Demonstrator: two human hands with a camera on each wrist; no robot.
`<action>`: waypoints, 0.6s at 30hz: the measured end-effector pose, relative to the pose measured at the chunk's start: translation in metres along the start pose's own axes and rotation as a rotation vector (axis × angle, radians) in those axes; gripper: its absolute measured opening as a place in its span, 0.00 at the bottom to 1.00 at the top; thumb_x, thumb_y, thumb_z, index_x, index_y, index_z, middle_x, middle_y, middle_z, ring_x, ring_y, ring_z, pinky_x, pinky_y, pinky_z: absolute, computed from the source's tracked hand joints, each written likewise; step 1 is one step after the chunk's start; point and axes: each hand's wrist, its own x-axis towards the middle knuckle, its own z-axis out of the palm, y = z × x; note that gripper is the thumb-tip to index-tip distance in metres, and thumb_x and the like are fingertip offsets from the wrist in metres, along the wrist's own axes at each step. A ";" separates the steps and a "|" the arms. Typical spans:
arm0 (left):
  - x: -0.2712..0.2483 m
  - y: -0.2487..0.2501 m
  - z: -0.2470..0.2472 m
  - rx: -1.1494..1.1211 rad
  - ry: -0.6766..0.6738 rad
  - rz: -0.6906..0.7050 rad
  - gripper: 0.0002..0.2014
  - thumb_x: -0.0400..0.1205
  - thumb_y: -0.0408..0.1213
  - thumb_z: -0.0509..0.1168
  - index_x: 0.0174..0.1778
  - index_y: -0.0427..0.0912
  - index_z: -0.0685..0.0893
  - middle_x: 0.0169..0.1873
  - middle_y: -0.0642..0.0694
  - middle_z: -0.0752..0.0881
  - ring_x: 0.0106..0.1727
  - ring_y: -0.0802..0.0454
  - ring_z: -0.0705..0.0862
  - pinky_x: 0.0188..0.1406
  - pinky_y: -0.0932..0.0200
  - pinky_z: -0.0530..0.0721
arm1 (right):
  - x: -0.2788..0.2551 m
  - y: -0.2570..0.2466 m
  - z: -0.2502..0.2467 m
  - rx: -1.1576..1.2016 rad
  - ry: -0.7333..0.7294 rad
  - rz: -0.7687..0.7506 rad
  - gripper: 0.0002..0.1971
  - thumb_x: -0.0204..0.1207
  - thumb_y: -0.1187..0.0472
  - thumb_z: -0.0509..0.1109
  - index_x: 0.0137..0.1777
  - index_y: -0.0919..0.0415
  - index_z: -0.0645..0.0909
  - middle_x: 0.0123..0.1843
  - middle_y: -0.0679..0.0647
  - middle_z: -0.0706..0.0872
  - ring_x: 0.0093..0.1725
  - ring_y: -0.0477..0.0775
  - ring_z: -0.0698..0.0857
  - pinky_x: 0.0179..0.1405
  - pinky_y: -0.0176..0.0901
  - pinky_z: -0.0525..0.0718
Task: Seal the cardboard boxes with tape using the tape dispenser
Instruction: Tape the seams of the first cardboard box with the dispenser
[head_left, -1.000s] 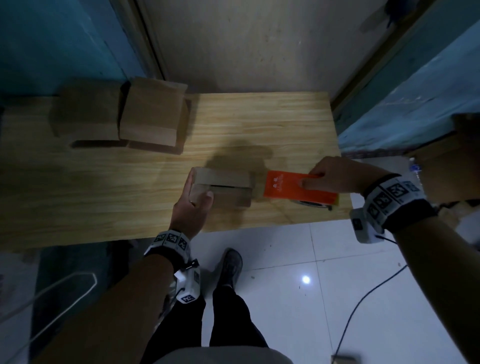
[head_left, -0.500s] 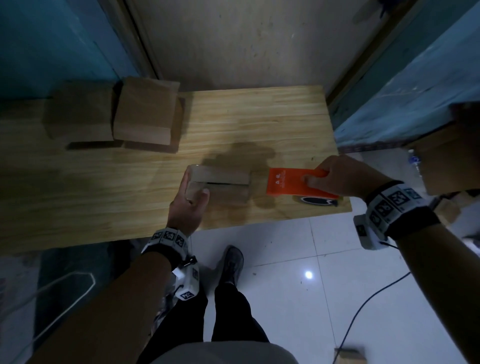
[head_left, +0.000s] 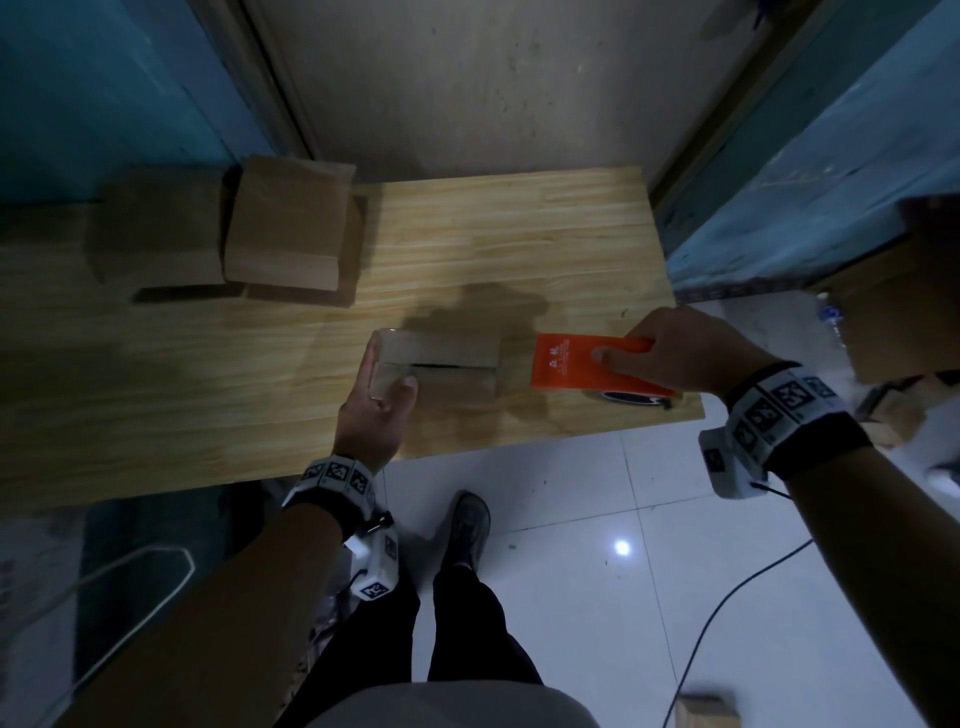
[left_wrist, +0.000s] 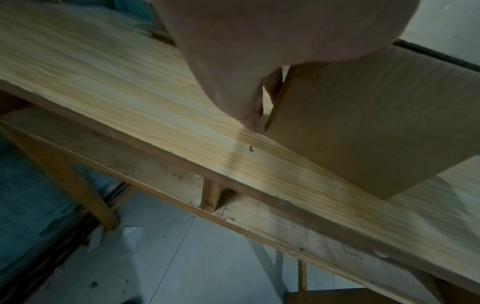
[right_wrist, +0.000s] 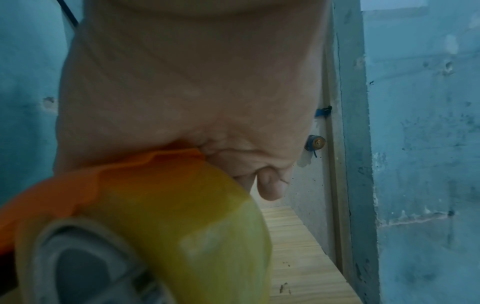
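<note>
While the small cardboard box sits near the table's front edge, seam running left-right, left hand grips its left end; right hand clutches orange tape dispenser just right of box, in line with seam

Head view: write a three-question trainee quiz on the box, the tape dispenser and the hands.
1. True or false: the left hand holds the left end of the small cardboard box.
2. Which hand grips the orange tape dispenser? A) left B) right C) neither
3. Fill in: the dark slit along the box's top, between its flaps, is still ____.

Key: 1 true; 2 B; 3 visible, so that stretch looks untaped.
</note>
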 end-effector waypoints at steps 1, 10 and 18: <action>0.001 -0.002 0.000 -0.002 0.000 -0.002 0.33 0.87 0.43 0.62 0.85 0.54 0.52 0.38 0.69 0.68 0.23 0.81 0.74 0.23 0.82 0.74 | 0.002 0.000 0.001 -0.002 -0.001 -0.004 0.27 0.74 0.25 0.60 0.38 0.48 0.81 0.36 0.47 0.87 0.35 0.48 0.88 0.49 0.53 0.89; 0.004 -0.006 0.000 0.006 -0.003 0.004 0.34 0.86 0.44 0.62 0.86 0.54 0.53 0.37 0.68 0.70 0.23 0.84 0.73 0.25 0.84 0.74 | 0.018 -0.002 0.019 -0.035 -0.021 0.001 0.31 0.75 0.25 0.61 0.39 0.54 0.86 0.32 0.49 0.89 0.33 0.48 0.89 0.44 0.48 0.90; 0.005 -0.006 0.001 -0.011 -0.007 -0.004 0.34 0.87 0.43 0.62 0.86 0.54 0.52 0.56 0.57 0.73 0.24 0.86 0.72 0.24 0.84 0.73 | 0.031 -0.008 0.023 0.002 -0.049 -0.002 0.29 0.76 0.31 0.66 0.38 0.58 0.87 0.34 0.53 0.89 0.34 0.51 0.89 0.41 0.44 0.88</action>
